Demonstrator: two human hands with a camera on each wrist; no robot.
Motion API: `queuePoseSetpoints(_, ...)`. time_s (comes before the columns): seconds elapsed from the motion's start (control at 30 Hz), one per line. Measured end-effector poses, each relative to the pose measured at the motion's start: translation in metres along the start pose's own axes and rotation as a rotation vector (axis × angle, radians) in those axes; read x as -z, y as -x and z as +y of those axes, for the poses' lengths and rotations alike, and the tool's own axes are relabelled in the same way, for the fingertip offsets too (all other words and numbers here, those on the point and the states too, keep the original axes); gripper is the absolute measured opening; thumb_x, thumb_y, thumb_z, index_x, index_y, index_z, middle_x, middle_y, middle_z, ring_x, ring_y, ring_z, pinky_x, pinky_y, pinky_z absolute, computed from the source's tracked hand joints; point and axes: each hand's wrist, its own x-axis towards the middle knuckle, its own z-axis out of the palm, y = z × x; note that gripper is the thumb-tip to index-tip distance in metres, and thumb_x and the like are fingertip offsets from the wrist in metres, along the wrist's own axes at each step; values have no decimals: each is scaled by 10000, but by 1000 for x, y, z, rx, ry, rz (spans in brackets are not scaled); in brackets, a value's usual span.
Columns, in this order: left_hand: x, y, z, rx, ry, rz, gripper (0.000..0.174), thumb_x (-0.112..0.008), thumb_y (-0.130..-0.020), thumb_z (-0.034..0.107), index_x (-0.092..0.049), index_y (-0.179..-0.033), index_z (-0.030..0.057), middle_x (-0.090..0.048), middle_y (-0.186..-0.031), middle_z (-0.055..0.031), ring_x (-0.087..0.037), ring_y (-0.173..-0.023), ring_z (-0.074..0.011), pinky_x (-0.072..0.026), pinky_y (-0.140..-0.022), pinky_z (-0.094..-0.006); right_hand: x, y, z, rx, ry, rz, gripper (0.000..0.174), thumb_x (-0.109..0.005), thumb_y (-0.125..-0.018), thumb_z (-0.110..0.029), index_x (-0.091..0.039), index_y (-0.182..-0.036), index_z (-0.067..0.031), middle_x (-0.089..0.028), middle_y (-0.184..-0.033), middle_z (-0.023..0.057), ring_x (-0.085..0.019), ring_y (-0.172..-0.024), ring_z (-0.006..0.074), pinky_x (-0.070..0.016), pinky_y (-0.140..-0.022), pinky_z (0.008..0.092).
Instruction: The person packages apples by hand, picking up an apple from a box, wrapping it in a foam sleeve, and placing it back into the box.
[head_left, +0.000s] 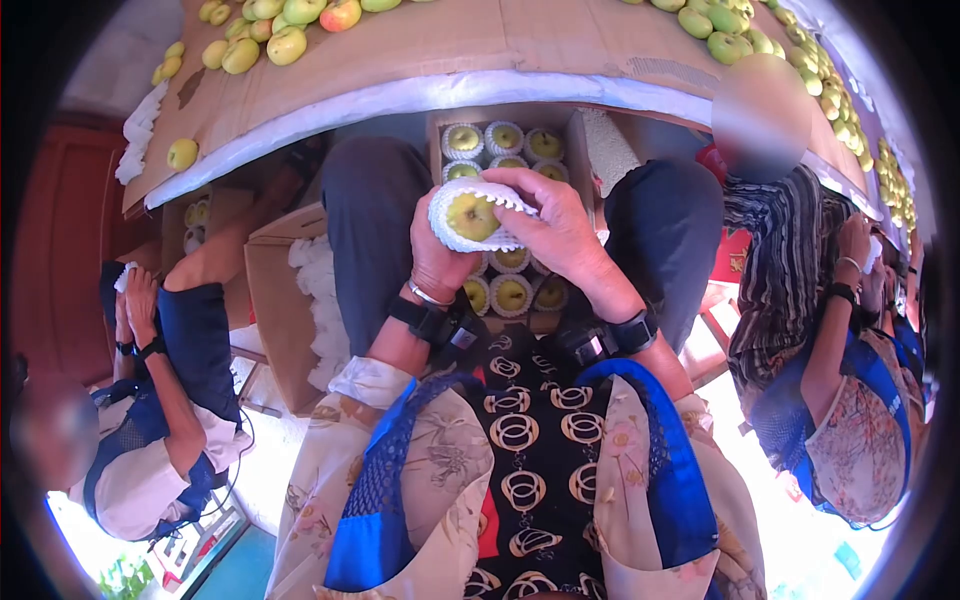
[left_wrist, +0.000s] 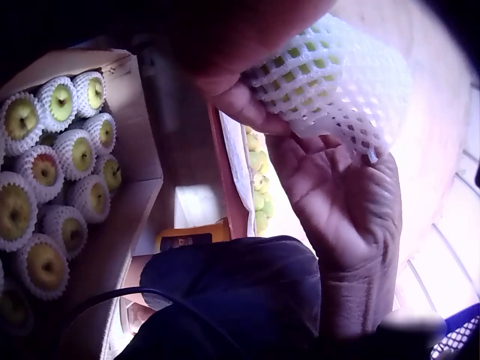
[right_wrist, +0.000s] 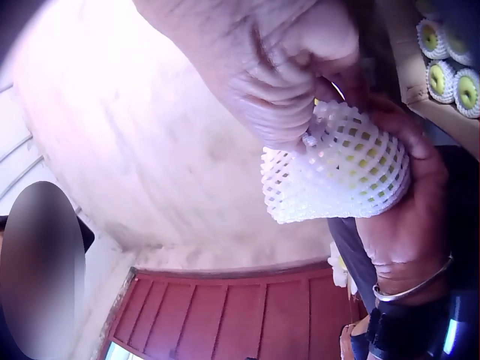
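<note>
- Fruit [head_left: 472, 215], at the centre of the frame, sat in a foam net [head_left: 455, 238] over my open box [head_left: 578, 140].
- My left hand [head_left: 438, 268] cupped it, fingers curled round; my right hand [head_left: 556, 228] pinched the net's rim.
- Step, as I judged: sleeving; the next move called for a free box slot.
</note>
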Motion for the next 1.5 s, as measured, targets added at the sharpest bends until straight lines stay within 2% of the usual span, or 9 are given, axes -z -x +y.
queuePoseSetpoints(0.33, 19, 9, -1, -258, -391, 437, 365, -338, -919, 284, -548, -1051, 17, -601, -1036, -122, -574, -979, -239, -454, -865, -364, 3, 4, -11, 64, 54, -6, 442, -647, -738, -107, -515, -1154, -34, -589, -1060, 138, -575, -965, 191, -459, -830, 312)
queuePoseSetpoints(0.47, 7, 7, 5, -127, -972, 253, 254, -448, -875, 149, -550, -1068, 18, -609, -998, -116, -602, -899, -209, -501, -774, -339, 7, 3, -16, 118, 103, -102, 483, -604, -719, -118, -475, -1179, -52, -533, -1131, 167, -530, -1048, 298, -420, -903, 360)
queuePoseSetpoints(0.53, 14, -3, 10, 1, -351, 246, 249, -423, -882, 143, -538, -1058, 8, -590, -1008, -122, -585, -917, -208, -498, -783, -348, 0, 0, -7, 60, 13, -55, 406, -620, -718, -149, -546, -1105, -49, -624, -935, 133, -616, -871, 233, -483, -795, 339)
queuePoseSetpoints(0.7, 34, -12, -10, -236, -951, 173, 279, -539, -833, 75, -480, -1091, -11, -558, -1029, -111, -567, -925, -204, -493, -790, -320, 4, -1, 13, 171, -29, -25, 207, -614, -747, -122, -604, -933, -29, -629, -880, 105, -622, -825, 209, -485, -746, 316)
queuePoseSetpoints(1.13, 36, -15, -17, -281, -1260, 99, 450, -645, -751, 17, -431, -1145, -20, -534, -1094, -126, -562, -960, -207, -495, -805, -348, 11, 14, 19, 124, -69, 234, 220, -574, -800, -149, -621, -956, 0, -641, -853, 164, -638, -804, 238, -495, -738, 327)
queuePoseSetpoints(1.2, 16, -9, -19, -143, -1089, 162, 406, -598, -801, 70, -434, -1162, -16, -530, -1117, -135, -559, -974, -217, -492, -822, -369, 10, 12, 20, 157, -12, 266, 227, -575, -807, -158, -619, -968, -4, -640, -862, 164, -637, -813, 234, -496, -744, 327)
queuePoseSetpoints(1.23, 10, -10, -16, 75, -451, 189, 365, -516, -863, 160, -443, -1182, -2, -526, -1136, -145, -558, -986, -233, -489, -833, -397, 21, 18, 6, 123, -96, 174, 231, -578, -815, -162, -614, -983, -7, -642, -876, 151, -634, -833, 226, -496, -753, 327)
queuePoseSetpoints(1.27, 26, -8, -17, -29, -800, 108, 367, -455, -893, 220, -452, -1193, 8, -522, -1140, -158, -552, -1000, -243, -476, -854, -401, 23, 18, 9, 171, -59, 131, 234, -593, -814, -166, -612, -986, -10, -644, -875, 132, -630, -835, 208, -495, -758, 323)
queuePoseSetpoints(1.5, -6, -7, -15, 112, -244, 217, 528, -336, -903, 453, -480, -1183, 29, -567, -1125, -125, -558, -1028, -255, -439, -887, -400, 20, 8, 13, 65, -179, 12, 189, -580, -851, -99, -620, -1009, -3, -631, -900, 34, -568, -824, 69, -474, -732, 224)
